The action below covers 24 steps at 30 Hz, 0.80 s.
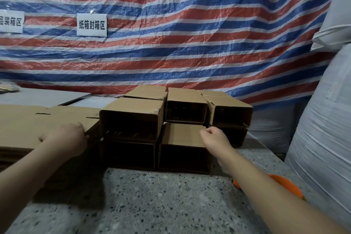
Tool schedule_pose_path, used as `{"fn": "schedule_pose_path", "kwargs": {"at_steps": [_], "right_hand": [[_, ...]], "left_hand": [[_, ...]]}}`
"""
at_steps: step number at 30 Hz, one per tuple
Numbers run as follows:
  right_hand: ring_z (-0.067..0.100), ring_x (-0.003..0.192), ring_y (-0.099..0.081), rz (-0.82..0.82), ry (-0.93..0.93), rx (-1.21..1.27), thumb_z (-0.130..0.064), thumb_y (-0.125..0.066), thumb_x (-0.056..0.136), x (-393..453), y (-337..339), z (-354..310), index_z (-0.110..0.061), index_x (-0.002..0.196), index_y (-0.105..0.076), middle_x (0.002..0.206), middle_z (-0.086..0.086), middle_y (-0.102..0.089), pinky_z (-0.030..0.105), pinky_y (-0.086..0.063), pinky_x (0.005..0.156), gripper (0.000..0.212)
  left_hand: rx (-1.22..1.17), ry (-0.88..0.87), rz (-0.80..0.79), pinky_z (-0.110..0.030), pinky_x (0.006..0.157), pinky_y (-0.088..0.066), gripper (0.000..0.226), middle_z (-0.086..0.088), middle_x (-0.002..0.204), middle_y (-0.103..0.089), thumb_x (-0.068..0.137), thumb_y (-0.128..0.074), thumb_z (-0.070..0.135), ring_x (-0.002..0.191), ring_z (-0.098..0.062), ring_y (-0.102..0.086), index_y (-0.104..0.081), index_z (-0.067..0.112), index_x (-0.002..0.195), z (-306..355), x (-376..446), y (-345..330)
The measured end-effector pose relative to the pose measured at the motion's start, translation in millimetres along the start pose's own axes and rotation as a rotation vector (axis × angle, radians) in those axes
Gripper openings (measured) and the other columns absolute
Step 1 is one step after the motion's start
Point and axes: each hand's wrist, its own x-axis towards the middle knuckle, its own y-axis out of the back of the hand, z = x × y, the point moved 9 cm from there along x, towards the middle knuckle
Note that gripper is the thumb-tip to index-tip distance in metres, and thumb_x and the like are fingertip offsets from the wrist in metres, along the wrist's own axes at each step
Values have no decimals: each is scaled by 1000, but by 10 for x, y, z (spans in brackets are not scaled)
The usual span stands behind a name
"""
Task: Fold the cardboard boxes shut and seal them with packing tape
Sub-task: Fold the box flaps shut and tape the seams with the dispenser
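Several brown cardboard boxes (133, 118) lie stacked on their sides in two layers at the middle of the speckled stone table (152, 201), open ends facing me. A stack of flattened cardboard (24, 125) lies to their left. My left hand (64, 137) rests on that stack, its fingers curled over the right edge beside the boxes. My right hand (214, 137) hovers at the right corner of the lower middle box (182, 135), fingers curled, with nothing visible in it. An orange tape dispenser (283, 182) lies on the table, partly hidden behind my right forearm.
A red, white and blue striped tarp (171, 43) hangs behind the table with two paper signs (92, 24) on it. Big white wrapped bales (322, 138) stand close at the right. A grey board (41, 97) lies behind the flat cardboard.
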Motion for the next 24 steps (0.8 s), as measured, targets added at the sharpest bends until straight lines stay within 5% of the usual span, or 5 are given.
{"fn": "schedule_pose_path", "kwargs": {"at_steps": [6, 10, 16, 20, 24], "right_hand": [[13, 82, -52, -40, 18, 16, -33, -48, 100, -67, -107, -96, -13, 103, -60, 103, 4, -62, 27, -41, 67, 23], [15, 79, -53, -55, 30, 23, -34, -48, 100, -92, -128, -173, -17, 96, -58, 93, 2, -59, 29, -42, 65, 20], [15, 83, -57, 8, 89, 64, -38, -50, 101, -88, 51, -473, -21, 93, -61, 94, 2, -64, 29, -44, 64, 21], [19, 89, -59, -16, 120, 135, -40, -47, 101, -123, 180, -805, -17, 100, -64, 99, 3, -64, 32, -44, 69, 29], [19, 119, -51, 18, 306, 322, -62, -44, 98, -222, 461, -1294, -16, 135, -52, 130, 0, -55, 32, -37, 93, 59]], "left_hand": [[147, 18, 126, -39, 76, -50, 24, -8, 109, -62, 98, -46, 17, 97, -27, -61, -58, 14, 119, 26, -188, 410], [173, 50, 430, -33, 70, -36, 16, -4, 82, -59, 96, -45, 16, 74, -24, -56, -58, 15, 107, -51, -317, 1105], [-32, -147, 897, -36, 64, -32, 11, -11, 57, -45, 97, -46, 9, 52, -23, -49, -52, 8, 87, 184, -686, 2029], [-138, -327, 1111, -41, 67, -28, 22, -24, 73, -61, 102, -46, 18, 57, -28, -45, -57, 0, 94, 621, -1050, 2382], [-217, -526, 1209, -38, 66, -27, 29, -22, 85, -66, 104, -44, 26, 69, -37, -60, -59, 2, 97, 1082, -1356, 2541]]}}
